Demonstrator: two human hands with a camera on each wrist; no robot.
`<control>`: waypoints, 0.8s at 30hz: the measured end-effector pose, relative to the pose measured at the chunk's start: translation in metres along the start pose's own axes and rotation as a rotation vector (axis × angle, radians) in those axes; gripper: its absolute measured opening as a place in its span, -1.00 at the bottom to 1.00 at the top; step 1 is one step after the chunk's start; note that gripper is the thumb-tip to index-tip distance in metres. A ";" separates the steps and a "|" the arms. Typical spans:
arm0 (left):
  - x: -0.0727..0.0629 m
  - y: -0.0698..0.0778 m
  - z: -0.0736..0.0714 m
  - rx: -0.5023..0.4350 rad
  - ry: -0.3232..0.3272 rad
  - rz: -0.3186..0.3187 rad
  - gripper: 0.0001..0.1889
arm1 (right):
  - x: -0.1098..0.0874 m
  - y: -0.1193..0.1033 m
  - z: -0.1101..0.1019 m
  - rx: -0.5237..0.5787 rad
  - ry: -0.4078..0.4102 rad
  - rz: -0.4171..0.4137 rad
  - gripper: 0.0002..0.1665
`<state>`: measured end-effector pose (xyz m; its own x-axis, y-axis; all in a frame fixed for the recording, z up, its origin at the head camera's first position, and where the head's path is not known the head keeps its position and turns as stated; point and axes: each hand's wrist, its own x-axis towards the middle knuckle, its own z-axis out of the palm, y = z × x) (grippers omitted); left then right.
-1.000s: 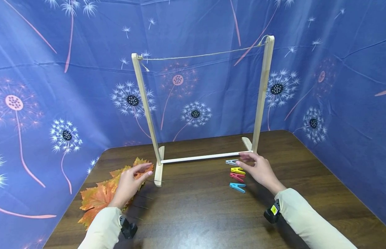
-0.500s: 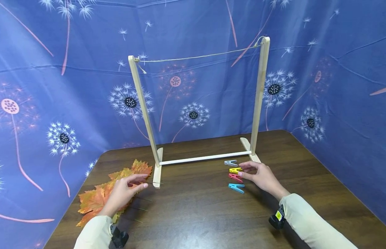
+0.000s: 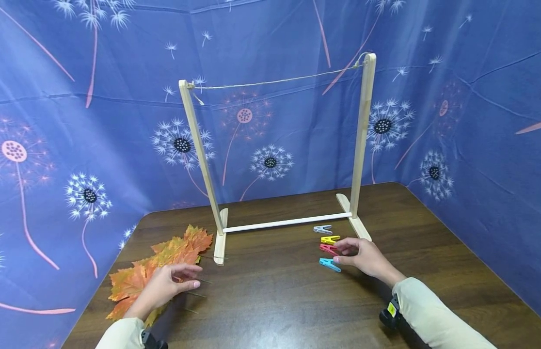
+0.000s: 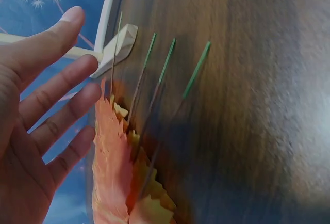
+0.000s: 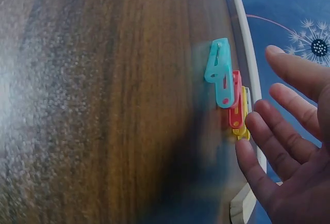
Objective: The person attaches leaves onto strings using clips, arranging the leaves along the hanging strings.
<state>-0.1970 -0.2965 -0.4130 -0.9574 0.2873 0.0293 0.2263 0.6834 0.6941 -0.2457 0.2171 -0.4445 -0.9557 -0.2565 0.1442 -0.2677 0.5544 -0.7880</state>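
Note:
My left hand (image 3: 167, 286) hovers over the orange and yellow artificial maple leaves (image 3: 137, 281), its fingers loosely bent and nothing between them. In the left wrist view, several thin green-tipped stems (image 4: 197, 69) stick out from the leaves over the table. On the other side, my right hand (image 3: 364, 259) is above the clothespins, also holding nothing. The clothespins lie in a column: grey (image 3: 323, 229), yellow (image 3: 330, 239), red (image 3: 329, 249) and light blue (image 3: 329, 264). From the head view, the right fingertips partly cover the red one. The right wrist view shows those fingers apart from the pins.
A wooden frame (image 3: 362, 140) stands at the back of the brown table (image 3: 270, 300). A thin string (image 3: 275, 82) runs between its post tops, and a white rod (image 3: 288, 222) joins them low down. Behind hangs a blue dandelion-print cloth (image 3: 296, 126).
Both hands have moved toward the front of the table, the left along the leaves and the right from the grey clothespin down to the red and blue ones. The view has shifted slightly.

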 end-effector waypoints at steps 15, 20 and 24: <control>-0.014 -0.018 0.001 -0.030 -0.195 0.078 -0.76 | -0.002 0.003 0.001 -0.068 -0.071 0.081 -0.63; -0.015 -0.022 0.000 0.051 -0.235 0.086 -0.73 | -0.002 0.004 0.002 -0.084 -0.073 0.050 -0.65; -0.015 -0.023 0.000 0.105 -0.260 0.081 -0.73 | -0.003 0.006 0.004 -0.100 -0.075 0.020 -0.66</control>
<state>-0.1878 -0.3166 -0.4298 -0.8607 0.4965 -0.1132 0.3301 0.7132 0.6184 -0.2441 0.2180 -0.4515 -0.9502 -0.3009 0.0807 -0.2628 0.6354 -0.7261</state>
